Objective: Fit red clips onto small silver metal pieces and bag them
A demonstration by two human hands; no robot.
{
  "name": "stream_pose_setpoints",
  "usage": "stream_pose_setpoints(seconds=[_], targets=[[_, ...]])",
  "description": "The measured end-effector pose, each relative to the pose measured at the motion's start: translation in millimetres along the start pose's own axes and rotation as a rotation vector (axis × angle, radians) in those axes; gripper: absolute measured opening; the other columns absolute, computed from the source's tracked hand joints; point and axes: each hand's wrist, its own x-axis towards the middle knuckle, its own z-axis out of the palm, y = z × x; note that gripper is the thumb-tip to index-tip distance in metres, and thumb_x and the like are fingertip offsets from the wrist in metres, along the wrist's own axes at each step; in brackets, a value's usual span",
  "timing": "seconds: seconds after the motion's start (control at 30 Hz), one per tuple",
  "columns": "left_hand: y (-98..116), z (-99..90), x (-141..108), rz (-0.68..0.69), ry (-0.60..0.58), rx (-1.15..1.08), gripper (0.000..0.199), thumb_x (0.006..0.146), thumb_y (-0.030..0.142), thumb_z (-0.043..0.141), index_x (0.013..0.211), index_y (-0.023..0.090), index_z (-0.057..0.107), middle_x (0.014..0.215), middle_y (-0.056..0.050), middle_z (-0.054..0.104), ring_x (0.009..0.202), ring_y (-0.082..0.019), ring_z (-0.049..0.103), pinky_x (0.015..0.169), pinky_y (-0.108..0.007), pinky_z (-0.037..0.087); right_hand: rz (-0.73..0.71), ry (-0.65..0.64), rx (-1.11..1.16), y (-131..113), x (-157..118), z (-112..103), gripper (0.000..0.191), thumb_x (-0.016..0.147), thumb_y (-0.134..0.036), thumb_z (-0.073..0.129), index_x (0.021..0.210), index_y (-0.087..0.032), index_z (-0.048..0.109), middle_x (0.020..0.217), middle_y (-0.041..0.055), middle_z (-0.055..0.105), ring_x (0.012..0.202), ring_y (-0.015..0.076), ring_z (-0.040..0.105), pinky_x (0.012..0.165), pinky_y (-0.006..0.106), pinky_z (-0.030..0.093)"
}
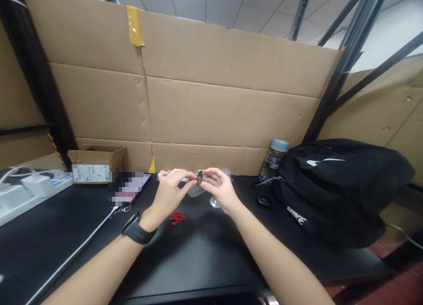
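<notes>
Your left hand (172, 188) has its thumb and fingertips pinched nearly closed on one thin red piece (193, 179), while your right hand (222, 191) curls its fingers and thumb around the edge of one round, shiny metal disc (201, 177). Both items meet between your hands, above the middle of the smooth black table (198, 261); the red piece appears to touch the disc, though they are too small to be sure. Under your right hand sits a second glossy, round metal piece (214, 202), and behind your fingers lies crinkled clear plastic (195, 191). Nearer you, on the left, is one small heap of slim red pieces (177, 218), too tangled to count. One dark smooth-banded watch (139, 228) circles your left wrist. Far left are one open brown cardboard box (95, 164) with a white label, one flat phone (132, 188) on a white cable (76, 248), and one white plastic power strip (36, 199). On the right stand one clear bottle (272, 162) with a blue lid, one small rounded black object (263, 201) and one soft black fabric backpack (330, 190). Creased brown cardboard (214, 111) walls the far side.
</notes>
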Motion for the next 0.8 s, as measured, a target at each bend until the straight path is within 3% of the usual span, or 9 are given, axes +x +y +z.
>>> stream_pose_setpoints(seconds=[0.6, 0.8], targets=[[1.4, 3.7, -2.8, 0.009, 0.059, 0.1, 0.01, 0.091, 0.029, 0.066, 0.086, 0.029, 0.075, 0.108, -0.005, 0.063, 0.109, -0.026, 0.055, 0.089, -0.043, 0.031, 0.004, -0.018, -0.019, 4.1, -2.4, 6.1, 0.047, 0.064, -0.029, 0.089, 0.103, -0.023, 0.065, 0.122, 0.0087, 0.07, 0.109, 0.0238, 0.068, 0.096, 0.042, 0.056], [0.4, 5.1, -3.8, 0.03, 0.058, 0.097, 0.012, 0.092, 0.03, 0.063, 0.087, 0.028, 0.074, 0.108, -0.006, 0.063, 0.112, -0.027, 0.052, 0.091, -0.044, 0.032, 0.006, 0.038, -0.059, 4.6, -1.8, 6.4, 0.047, 0.061, -0.032, 0.09, 0.099, -0.021, 0.065, 0.117, 0.0095, 0.072, 0.105, 0.0236, 0.07, 0.096, 0.043, 0.056]])
